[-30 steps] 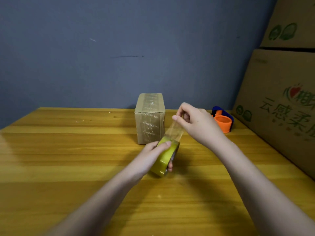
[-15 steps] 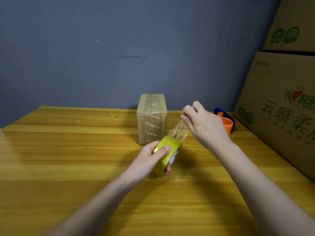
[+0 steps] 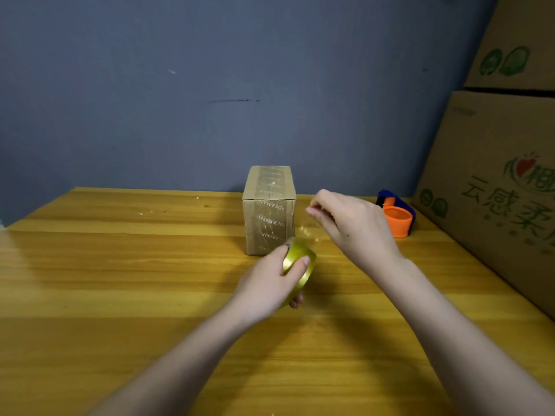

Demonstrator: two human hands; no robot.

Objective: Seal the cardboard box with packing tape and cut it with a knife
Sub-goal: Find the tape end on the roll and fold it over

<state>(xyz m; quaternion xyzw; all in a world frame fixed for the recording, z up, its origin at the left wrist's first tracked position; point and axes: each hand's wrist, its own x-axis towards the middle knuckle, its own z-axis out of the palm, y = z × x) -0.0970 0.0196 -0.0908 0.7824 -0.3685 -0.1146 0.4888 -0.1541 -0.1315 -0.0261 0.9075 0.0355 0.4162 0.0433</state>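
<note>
A small cardboard box point(image 3: 269, 205) stands upright near the far edge of the wooden table point(image 3: 120, 280), with clear tape over its top and front. My left hand point(image 3: 270, 282) grips a yellowish roll of packing tape point(image 3: 300, 259) just in front of the box. My right hand point(image 3: 351, 223) pinches the free end of the clear tape strip point(image 3: 306, 231), which stretches from the roll up to my fingertips beside the box's right side. No knife is visible.
An orange and blue tape dispenser point(image 3: 398, 217) sits at the far right of the table. Large printed cardboard cartons point(image 3: 495, 175) are stacked along the right edge. A blue-grey wall stands behind the table.
Both hands have moved forward toward the box. My right hand has drawn the tape end further from the roll, and the roll now sits close to the box's front.
</note>
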